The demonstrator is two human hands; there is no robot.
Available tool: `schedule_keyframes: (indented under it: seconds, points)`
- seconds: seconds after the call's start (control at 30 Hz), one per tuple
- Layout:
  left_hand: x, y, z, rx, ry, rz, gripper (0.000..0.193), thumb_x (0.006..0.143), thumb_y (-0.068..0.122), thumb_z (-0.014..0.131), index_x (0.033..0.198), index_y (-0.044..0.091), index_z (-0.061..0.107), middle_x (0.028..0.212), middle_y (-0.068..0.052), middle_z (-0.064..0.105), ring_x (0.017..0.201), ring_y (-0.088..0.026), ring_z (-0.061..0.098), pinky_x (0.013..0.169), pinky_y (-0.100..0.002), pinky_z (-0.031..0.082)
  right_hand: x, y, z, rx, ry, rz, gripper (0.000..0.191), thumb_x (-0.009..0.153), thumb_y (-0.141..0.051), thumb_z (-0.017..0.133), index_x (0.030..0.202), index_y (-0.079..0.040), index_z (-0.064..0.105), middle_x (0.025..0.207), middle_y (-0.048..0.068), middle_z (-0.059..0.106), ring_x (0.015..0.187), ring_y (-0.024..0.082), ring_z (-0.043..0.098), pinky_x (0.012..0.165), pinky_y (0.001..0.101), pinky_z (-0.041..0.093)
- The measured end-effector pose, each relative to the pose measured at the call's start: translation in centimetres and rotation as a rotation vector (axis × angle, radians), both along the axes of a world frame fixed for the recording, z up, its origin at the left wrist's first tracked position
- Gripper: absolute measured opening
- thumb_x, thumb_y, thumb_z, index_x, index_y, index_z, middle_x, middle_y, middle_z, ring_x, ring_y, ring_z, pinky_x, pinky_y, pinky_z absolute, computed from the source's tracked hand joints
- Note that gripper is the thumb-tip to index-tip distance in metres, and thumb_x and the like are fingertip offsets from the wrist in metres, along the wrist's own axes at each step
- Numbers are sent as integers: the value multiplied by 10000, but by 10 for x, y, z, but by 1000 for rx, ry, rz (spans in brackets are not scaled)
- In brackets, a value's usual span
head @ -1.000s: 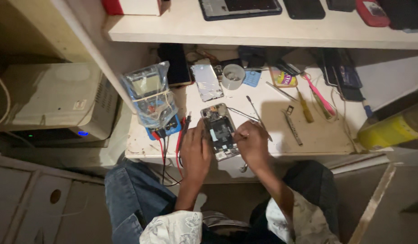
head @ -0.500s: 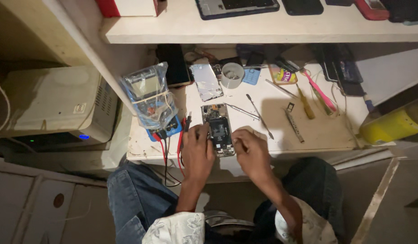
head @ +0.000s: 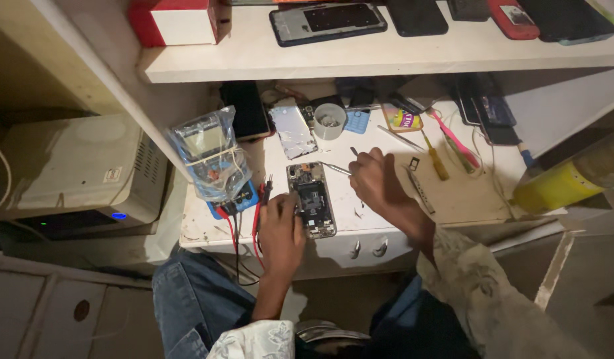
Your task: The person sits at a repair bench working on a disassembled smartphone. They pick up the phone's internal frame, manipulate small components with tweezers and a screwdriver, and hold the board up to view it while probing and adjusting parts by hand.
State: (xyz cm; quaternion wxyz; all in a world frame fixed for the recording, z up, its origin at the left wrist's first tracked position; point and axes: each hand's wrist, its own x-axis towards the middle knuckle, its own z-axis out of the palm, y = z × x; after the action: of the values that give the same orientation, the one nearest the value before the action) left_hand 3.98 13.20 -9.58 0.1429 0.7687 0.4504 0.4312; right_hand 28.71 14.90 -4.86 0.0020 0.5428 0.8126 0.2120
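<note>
The opened black smartphone with its back cover off (head: 311,200) lies flat beside the plastic-wrapped blue multimeter (head: 214,161), pinned steady by the left hand (head: 282,233), while the right hand (head: 377,181) pinches slim metal tweezers (head: 336,169) just right of the phone

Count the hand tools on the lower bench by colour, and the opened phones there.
Opened phone under the left hand: opened phone 1
Phone back cover: 1
Yellow-handled screwdriver: 1
Pink-handled tool: 1
Metal tweezers by the right hand: 1
Total: 5
</note>
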Motion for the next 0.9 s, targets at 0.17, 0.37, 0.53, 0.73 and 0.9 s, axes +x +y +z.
schedule_keyframes:
  seconds: [0.17, 0.37, 0.53, 0.73, 0.9]
  points:
    - [-2, 7, -4, -34, -153, 25, 441, 898, 9, 538, 1333, 16, 612, 1167, -216, 616, 1076, -424, 592, 940, -500, 471, 22, 7, -5, 265, 559, -41, 89, 850, -144, 715, 860, -77, 658, 851, 122, 629, 855, 343, 591, 741, 482, 454]
    - [-5, 11, -8, -126, -439, 140, 325, 1051, 133, 491, 1302, -5, 645, 1126, -173, 669, 1028, -326, 652, 935, -426, 500, 67, -5, -37, 135, 630, -337, 154, 849, -204, 717, 781, -78, 662, 776, 145, 639, 799, 351, 618, 759, 486, 483]
    - [-9, 6, -12, -424, -957, 66, 391, 1121, 272, 506, 1315, -24, 670, 1116, -111, 666, 1004, -220, 586, 891, -394, 439, 68, -16, -41, 281, 583, -274, 158, 867, -198, 670, 806, -52, 669, 766, 184, 649, 795, 385, 633, 742, 516, 477]
    - [7, -21, 23, -813, -1294, -318, 570, 1063, 414, 472, 1456, 12, 567, 1178, -115, 694, 956, -145, 624, 782, -308, 518, -24, -82, 10, -234, 1637, -348, 318, 1037, -297, 508, 971, -57, 705, 843, 77, 754, 753, 177, 661, 704, 319, 534]
    - [16, -42, 77, -1025, -1166, -450, 661, 980, 496, 370, 1529, 130, 395, 1282, -27, 663, 973, -142, 685, 720, -292, 519, -86, -109, 56, -695, 2023, -269, 270, 957, -239, 570, 1146, -73, 667, 977, 48, 769, 795, 135, 671, 690, 278, 521]
